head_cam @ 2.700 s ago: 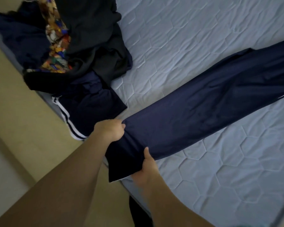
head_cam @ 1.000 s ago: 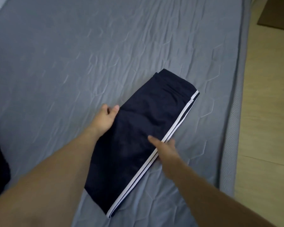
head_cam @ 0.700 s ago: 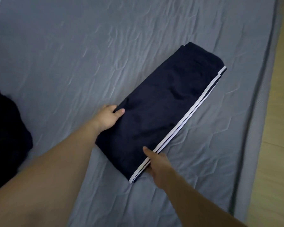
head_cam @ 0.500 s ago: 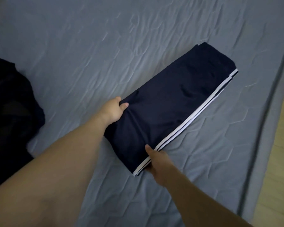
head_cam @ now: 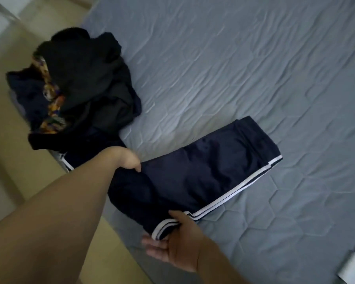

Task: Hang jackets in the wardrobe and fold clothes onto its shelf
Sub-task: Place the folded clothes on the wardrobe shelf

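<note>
Folded navy track pants (head_cam: 203, 171) with white side stripes lie on the grey mattress (head_cam: 244, 68), their near end lifted off it. My left hand (head_cam: 127, 158) grips the upper near corner of the pants. My right hand (head_cam: 176, 242) holds the striped lower corner, thumb on top and fingers spread underneath. The far end of the pants rests flat on the mattress.
A heap of dark clothes (head_cam: 80, 83) with a colourful patterned piece (head_cam: 51, 103) sits at the mattress's left corner, over another striped navy garment (head_cam: 66, 162). Beige floor (head_cam: 12, 140) runs along the left edge. A white tag (head_cam: 353, 269) shows at the lower right.
The view swung left, bringing the clothes heap into sight. Both hands have raised the near end of the folded pants, and my right hand's fingers now lie under the corner.
</note>
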The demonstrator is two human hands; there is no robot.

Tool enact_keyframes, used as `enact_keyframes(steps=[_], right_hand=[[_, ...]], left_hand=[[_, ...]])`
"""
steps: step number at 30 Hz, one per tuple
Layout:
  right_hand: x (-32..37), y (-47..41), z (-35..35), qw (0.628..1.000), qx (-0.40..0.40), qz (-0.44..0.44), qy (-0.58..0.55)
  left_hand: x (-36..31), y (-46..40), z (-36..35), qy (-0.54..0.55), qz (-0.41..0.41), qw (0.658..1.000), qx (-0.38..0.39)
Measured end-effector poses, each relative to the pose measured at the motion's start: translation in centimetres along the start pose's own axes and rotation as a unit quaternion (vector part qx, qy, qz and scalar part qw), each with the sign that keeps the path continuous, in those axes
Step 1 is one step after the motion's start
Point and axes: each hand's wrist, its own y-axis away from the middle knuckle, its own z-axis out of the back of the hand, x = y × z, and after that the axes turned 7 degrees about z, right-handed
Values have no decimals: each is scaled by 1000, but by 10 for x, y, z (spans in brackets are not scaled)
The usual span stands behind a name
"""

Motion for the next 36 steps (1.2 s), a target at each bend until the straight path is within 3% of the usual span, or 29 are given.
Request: enact_keyframes(steps=[4, 6, 9, 11, 14, 16, 20, 25, 31, 36], right_hand=[[48, 44, 7, 983, -36, 131, -123], [80, 70, 18, 964, -48, 198, -170], [130, 102, 44, 939, -80, 282, -181], [160, 116, 65, 928, -155, 305, -148], [189, 121, 92, 888, -330, 320, 2], [194, 112, 105, 860, -371, 344, 57], [201, 89, 108, 866, -306, 390, 68], [221, 75, 98, 818, -281, 498, 64], [207, 79, 46, 894, -229, 374, 95], [165, 84, -58, 912, -201, 314, 171]], left_hand=[[-60, 49, 42, 21, -30, 999, 2], [-103, 65, 56, 179, -37, 982, 43], [-174, 79, 59, 374, -107, 919, 69], [-216, 75, 50, 326, -151, 933, 33], [-255, 49, 27, 89, -149, 982, -80], [-262, 30, 10, 73, -133, 982, -109], [-261, -4, -11, 215, -209, 952, -58], [-249, -12, -7, 304, -271, 913, -31], [-182, 1, 1, 404, -228, 885, -32], [-69, 53, 36, 488, -191, 851, -34]])
